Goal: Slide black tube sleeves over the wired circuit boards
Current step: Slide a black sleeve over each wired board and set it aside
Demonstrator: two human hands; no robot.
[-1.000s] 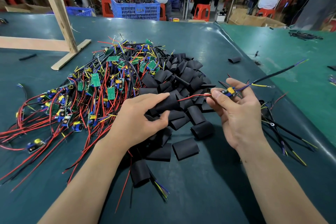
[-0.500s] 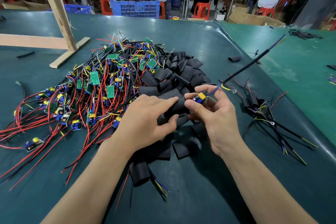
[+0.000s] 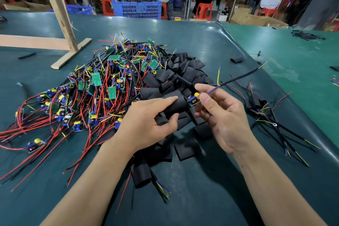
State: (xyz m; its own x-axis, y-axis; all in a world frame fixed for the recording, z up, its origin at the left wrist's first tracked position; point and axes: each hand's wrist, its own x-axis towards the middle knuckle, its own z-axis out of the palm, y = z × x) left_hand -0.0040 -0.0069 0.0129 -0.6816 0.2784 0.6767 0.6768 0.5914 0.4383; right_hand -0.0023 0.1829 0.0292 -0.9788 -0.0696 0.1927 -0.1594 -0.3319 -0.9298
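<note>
- The small green circuit board (image 3: 193, 101) is half inside the black tube sleeve (image 3: 176, 104); its far end is hidden.
- The left hand (image 3: 146, 124) covers that sleeve's lower part.
- Red wires (image 3: 11, 134) run off the left edge.

Table (image 3: 211, 42): dark teal, glossy.
Centre: held heaped circuit boards (image 3: 95, 86), black sleeves (image 3: 183, 71).
Left: bore wooden frame (image 3: 60, 24).

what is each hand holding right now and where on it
The left hand grips a black tube sleeve around its middle. The right hand pinches a wired circuit board at its wire end, by the yellow capacitor.
</note>
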